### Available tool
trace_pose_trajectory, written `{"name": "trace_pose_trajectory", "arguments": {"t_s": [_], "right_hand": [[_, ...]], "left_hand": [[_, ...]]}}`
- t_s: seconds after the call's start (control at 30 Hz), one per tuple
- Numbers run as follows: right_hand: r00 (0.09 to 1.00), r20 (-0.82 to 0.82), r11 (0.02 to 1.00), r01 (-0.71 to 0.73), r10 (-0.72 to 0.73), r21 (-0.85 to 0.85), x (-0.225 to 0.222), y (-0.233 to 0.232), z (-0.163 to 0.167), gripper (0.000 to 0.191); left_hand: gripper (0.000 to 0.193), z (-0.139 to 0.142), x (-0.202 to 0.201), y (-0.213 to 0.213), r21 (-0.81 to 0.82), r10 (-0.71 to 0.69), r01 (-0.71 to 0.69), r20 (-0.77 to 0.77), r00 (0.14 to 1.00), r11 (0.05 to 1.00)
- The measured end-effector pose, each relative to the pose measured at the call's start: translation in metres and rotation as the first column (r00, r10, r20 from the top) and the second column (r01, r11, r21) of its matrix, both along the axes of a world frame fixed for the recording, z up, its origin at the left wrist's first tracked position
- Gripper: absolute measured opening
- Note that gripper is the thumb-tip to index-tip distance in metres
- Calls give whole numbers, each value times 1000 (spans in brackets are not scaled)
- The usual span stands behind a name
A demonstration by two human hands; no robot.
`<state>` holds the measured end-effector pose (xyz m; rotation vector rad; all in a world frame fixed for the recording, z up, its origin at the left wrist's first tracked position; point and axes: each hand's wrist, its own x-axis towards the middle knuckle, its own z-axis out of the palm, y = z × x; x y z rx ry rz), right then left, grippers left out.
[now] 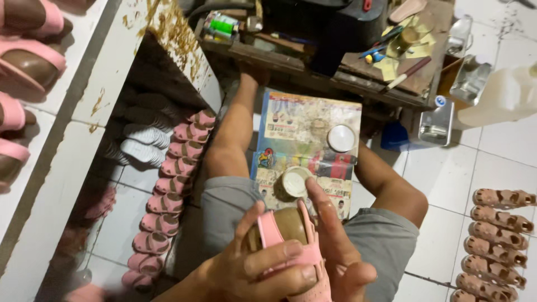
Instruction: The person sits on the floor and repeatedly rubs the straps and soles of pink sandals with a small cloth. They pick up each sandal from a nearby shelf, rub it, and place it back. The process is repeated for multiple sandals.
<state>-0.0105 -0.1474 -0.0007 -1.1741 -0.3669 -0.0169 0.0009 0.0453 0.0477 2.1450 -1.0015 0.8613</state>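
- Left hand grip: fingers wrapped over a pink sandal, thumb up along its near-left side; closed firmly on it.
- Right hand grip: supports the same sandal from the right, index finger stretched up along the strap edge; holding it, though the palm side is hidden.
- Pink sandal sits low in the near centre, over the person's lap; brown footbed shows between the pink straps, sole part runs down out of view.
- Just beyond the sandal, a small open round tin stands on a spread printed paper on the floor between the person's legs.
- Farther on the same paper, a round pale lid lies flat, apart from the tin.
- Grey shorts cover both thighs; bare legs reach away toward a low wooden table.
- Table carries yellow paper scraps, a brush and small clutter; detail too small to tell.
- Left: a row of pink sandals lined up on the white tiled floor below a white stained shelf; more pink sandals on the shelf top at far left.
- Right, near: a row of tan sandals on the floor.
- Far right: a translucent white jug beside shiny metal tins.
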Motion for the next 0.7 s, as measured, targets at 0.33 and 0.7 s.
{"name": "trace_pose_trajectory", "arguments": {"t_s": [0.33, 0.7], "right_hand": [[996, 72, 999, -48, 47, 13, 18, -2, 18, 75], [895, 374, 970, 236, -243, 66, 21, 2, 11, 63]], "left_hand": [[30, 2, 2, -5, 113, -111, 105, 49, 993, 988], [31, -11, -4, -11, -64, -242, 235, -142, 960, 970]]}}
